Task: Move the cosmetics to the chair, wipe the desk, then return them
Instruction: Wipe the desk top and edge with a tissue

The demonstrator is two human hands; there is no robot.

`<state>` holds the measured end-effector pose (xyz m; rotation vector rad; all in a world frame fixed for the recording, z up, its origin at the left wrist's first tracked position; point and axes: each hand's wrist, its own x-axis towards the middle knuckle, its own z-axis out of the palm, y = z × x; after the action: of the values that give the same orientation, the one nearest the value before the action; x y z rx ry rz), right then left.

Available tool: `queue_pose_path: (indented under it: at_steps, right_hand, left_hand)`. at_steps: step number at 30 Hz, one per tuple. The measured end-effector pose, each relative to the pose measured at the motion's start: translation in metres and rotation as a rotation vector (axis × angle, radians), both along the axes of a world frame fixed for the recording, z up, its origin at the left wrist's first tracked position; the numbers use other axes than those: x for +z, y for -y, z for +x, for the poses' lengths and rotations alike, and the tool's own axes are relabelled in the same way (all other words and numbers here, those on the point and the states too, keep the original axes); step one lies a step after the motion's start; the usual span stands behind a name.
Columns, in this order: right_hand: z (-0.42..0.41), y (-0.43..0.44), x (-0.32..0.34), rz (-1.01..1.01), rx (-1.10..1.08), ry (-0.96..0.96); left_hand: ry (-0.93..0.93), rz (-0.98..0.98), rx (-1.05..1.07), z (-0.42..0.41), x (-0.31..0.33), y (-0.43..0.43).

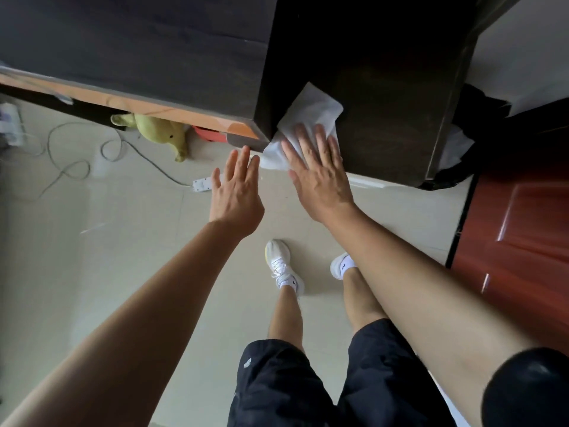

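Note:
A white wipe cloth [311, 118] lies flat on the dark desk top [385, 97], hanging over its near left corner. My right hand [320, 177] presses flat on the cloth, fingers spread and palm down. Just off that corner, my left hand [235, 192] hovers over the floor, fingers apart and holding nothing. No cosmetics and no chair are in view.
A taller dark cabinet [138, 50] stands to the left of the desk. On the tiled floor lie a green plush toy [160, 131], a white power strip [201, 184] and a looping cable [77, 155]. A reddish-brown door [523, 241] is at the right. My feet stand below.

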<state>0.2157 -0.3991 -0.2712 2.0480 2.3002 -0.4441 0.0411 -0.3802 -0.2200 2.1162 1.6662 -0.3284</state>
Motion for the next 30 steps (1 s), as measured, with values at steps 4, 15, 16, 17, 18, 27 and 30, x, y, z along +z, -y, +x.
queue_pose_path:
  at_steps: [4,15,16,17,18,27,30]
  right_hand:
    - [0.062,0.032,0.003,-0.012,-0.090,0.015]
    - [0.154,0.027,0.021,-0.084,-0.348,0.039]
    - [0.160,0.013,0.022,-0.085,-0.363,0.050]
    - [0.166,-0.003,0.022,-0.089,-0.381,0.063]
    - [0.175,-0.020,0.022,-0.089,-0.395,0.076]
    - [0.200,-0.045,0.019,-0.041,-0.427,0.083]
    - [0.179,0.004,0.017,-0.002,-0.425,0.041]
  left_hand:
    - [0.014,0.019,-0.068,0.022,-0.004,0.003]
    - [0.096,0.039,-0.196,0.133,-0.012,-0.006]
    - [0.099,0.033,-0.191,0.137,-0.012,-0.010]
    - [0.099,0.031,-0.192,0.139,-0.012,-0.013]
    - [0.094,0.032,-0.200,0.141,-0.012,-0.017]
    - [0.048,0.032,-0.246,0.140,-0.012,-0.020]
    - [0.043,0.021,-0.254,0.140,-0.009,-0.022]
